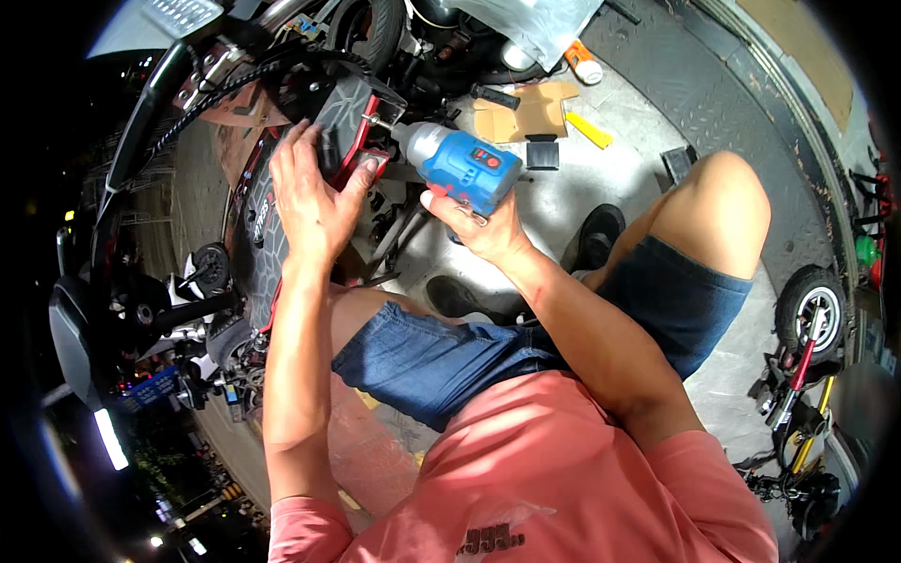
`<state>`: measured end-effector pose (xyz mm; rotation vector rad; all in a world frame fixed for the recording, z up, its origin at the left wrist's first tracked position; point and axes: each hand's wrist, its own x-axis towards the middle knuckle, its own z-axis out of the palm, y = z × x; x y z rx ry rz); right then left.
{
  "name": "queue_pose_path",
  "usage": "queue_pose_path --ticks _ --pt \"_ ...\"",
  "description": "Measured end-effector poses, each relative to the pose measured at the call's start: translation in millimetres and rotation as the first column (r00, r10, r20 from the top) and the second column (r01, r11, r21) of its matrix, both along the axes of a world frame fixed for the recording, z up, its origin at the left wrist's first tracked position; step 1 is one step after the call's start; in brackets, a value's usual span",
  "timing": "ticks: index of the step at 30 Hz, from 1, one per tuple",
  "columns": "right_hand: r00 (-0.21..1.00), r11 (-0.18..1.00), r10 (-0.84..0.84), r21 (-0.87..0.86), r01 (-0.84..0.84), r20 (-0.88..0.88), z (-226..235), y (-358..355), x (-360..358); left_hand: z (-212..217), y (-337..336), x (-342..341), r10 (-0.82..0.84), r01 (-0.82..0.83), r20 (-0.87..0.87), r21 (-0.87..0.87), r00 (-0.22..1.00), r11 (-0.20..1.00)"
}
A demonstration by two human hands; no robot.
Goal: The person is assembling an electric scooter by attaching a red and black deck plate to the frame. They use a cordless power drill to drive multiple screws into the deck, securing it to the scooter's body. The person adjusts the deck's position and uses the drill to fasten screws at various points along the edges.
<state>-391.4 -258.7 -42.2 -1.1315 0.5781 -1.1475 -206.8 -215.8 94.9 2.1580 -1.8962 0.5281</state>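
Observation:
In my right hand (483, 225) is a blue cordless impact driver (474, 169), its grip wrapped by my fingers. The driver's nose points left at a bolt (379, 122) on the red bracket (359, 141) at the end of a scooter deck (258, 211). Whether the bit touches the bolt I cannot tell. My left hand (314, 192) lies over the deck's far end with its fingers stretched out and slightly blurred. Its thumb reaches to the lower part of the red bracket. The deck has a dark, cracked-pattern top and stands on edge beside my leg.
Beyond the driver lie flattened cardboard (526, 113), a yellow strip-like piece (588, 129), a black block (542, 155) and an orange-and-white container (584, 64). A black tyre (371, 33) stands at the back. On the right are a small wheel (815, 314) and a red-handled tool (801, 366).

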Motion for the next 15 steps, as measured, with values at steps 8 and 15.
queue_pose_path --ticks 8,15 --pt "0.992 0.999 -0.018 0.035 0.023 -0.126 -28 -5 17 -28 -18 4 0.122 -0.126 0.149 0.02 0.981 0.992" --pt "0.993 0.994 0.03 0.11 -0.018 -0.117 -31 -5 23 -24 -18 4 0.119 -0.122 0.141 0.008 0.983 0.993"
